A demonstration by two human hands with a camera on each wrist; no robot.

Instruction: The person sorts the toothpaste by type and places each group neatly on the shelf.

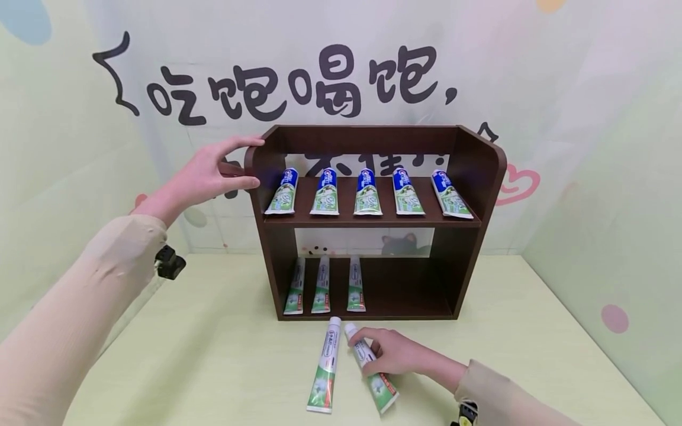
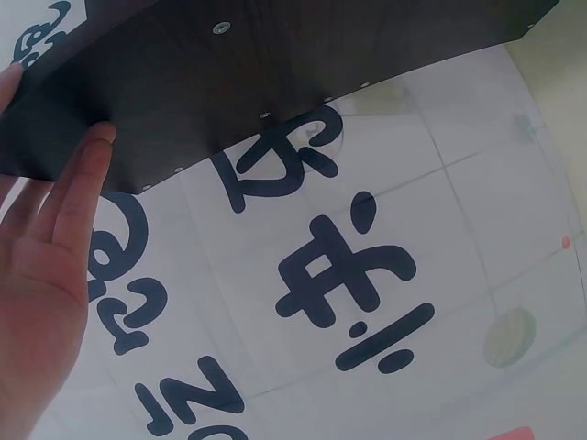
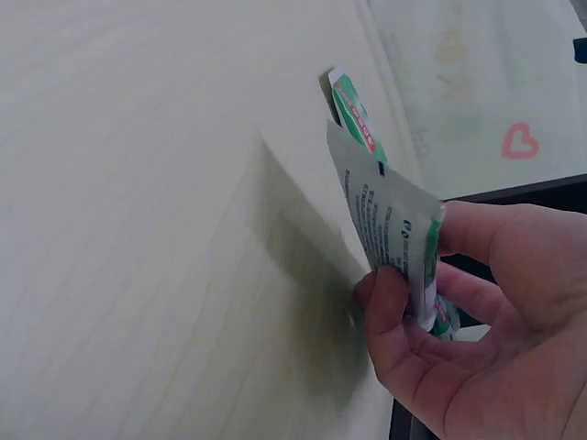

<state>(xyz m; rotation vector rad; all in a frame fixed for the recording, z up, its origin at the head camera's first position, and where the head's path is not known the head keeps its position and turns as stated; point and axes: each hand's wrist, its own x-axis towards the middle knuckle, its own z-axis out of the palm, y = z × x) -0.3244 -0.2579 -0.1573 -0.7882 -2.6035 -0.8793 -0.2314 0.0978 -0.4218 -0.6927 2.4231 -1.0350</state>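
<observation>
My left hand (image 1: 205, 171) holds the upper left side of a dark brown two-tier shelf (image 1: 370, 220). In the left wrist view, fingers (image 2: 87, 174) lie against its side panel. My right hand (image 1: 396, 352) pinches a white and green toothpaste tube (image 1: 382, 390) by its sides, cap end toward the shelf. The right wrist view shows its printed back (image 3: 385, 215), tilted above the tabletop with a shadow beneath. Just left, another white and green tube (image 1: 323, 378) lies on the table. Three similar tubes (image 1: 322, 287) lie on the lower tier.
Several blue and green toothpaste tubes (image 1: 366, 192) lie in a row on the upper tier. The shelf stands on a pale yellow-green table (image 1: 213, 355). Behind it is a white printed wall (image 1: 341, 29), with side walls left and right.
</observation>
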